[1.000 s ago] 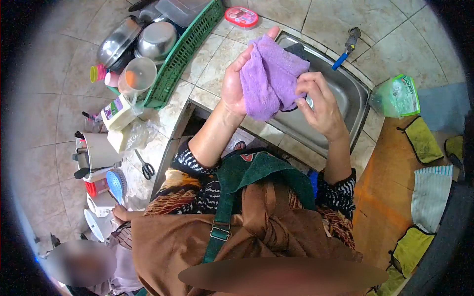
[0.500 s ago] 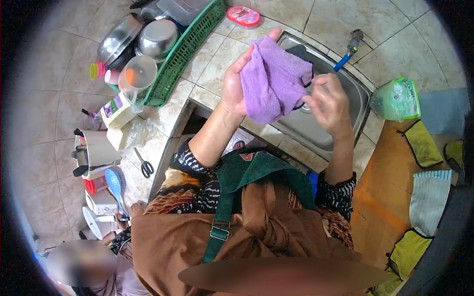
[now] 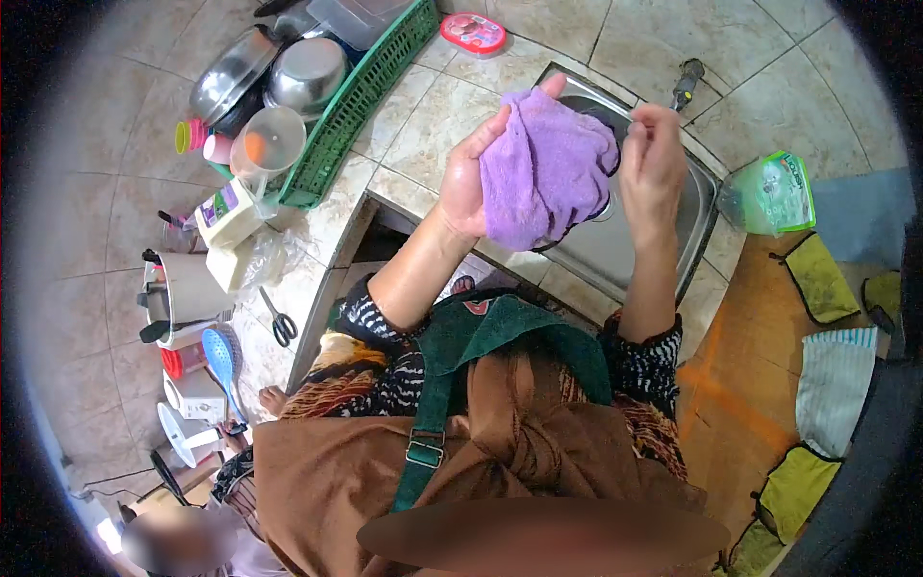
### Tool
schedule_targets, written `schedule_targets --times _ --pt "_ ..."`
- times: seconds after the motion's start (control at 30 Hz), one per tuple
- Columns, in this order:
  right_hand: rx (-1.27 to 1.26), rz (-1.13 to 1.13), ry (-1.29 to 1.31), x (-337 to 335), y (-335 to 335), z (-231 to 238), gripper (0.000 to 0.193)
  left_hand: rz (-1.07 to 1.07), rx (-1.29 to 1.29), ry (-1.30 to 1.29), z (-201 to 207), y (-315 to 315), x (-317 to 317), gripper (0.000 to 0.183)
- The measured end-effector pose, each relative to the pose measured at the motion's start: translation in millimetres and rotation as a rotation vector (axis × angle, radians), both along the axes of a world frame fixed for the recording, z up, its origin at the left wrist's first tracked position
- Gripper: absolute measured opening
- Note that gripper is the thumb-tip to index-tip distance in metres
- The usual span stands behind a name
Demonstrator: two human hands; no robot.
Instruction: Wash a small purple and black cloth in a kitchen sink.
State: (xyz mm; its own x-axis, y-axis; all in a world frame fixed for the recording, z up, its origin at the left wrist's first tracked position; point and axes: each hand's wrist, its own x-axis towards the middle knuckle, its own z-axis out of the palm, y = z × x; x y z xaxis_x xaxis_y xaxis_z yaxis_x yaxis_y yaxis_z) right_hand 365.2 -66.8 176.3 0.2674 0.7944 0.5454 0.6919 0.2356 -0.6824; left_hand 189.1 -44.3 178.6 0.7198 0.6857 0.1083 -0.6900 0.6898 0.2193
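My left hand [image 3: 468,183] grips a damp-looking purple cloth [image 3: 548,178], its thumb and fingers closed along the left side. From behind the cloth shows a dark item with a curved edge [image 3: 598,108]; its kind cannot be told. The bundle is above the left part of a steel sink [image 3: 663,255]. My right hand [image 3: 654,173] is raised to the right of the cloth, apart from it, fingers curled together just below the tap [image 3: 687,85]. The tap's blue handle is hidden behind this hand, and whether the fingers hold it cannot be told.
Left of the sink, a green basket [image 3: 336,125] holds metal bowls. Scissors [image 3: 279,317] and a milky jug [image 3: 226,212] lie on the tiled counter. A green-white pouch [image 3: 774,197] stands at the sink's right. Yellow cloths [image 3: 822,279] hang far right. Another person [image 3: 231,481] is at lower left.
The purple cloth and my left hand have shifted slightly right and down. My right hand has left the cloth's edge and risen toward the tap, covering its blue handle.
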Motion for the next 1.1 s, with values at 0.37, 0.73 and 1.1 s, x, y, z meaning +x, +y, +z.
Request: schedule_targets --times 0.37,0.73,1.1 --pt "-0.079 0.226 0.319 -11.7 8.5 -77.3 0.062 -0.017 0.014 -0.039 -31.6 -0.4 -11.2 0.049" --pt "-0.746 0.546 -0.150 6.5 3.1 -23.9 0.041 0.161 0.478 0.587 -56.6 0.9 -21.5 0.037" --pt "-0.162 0.164 -0.031 45.0 39.9 -39.4 0.040 0.373 0.316 1.101 -145.1 34.8 -15.1 0.043"
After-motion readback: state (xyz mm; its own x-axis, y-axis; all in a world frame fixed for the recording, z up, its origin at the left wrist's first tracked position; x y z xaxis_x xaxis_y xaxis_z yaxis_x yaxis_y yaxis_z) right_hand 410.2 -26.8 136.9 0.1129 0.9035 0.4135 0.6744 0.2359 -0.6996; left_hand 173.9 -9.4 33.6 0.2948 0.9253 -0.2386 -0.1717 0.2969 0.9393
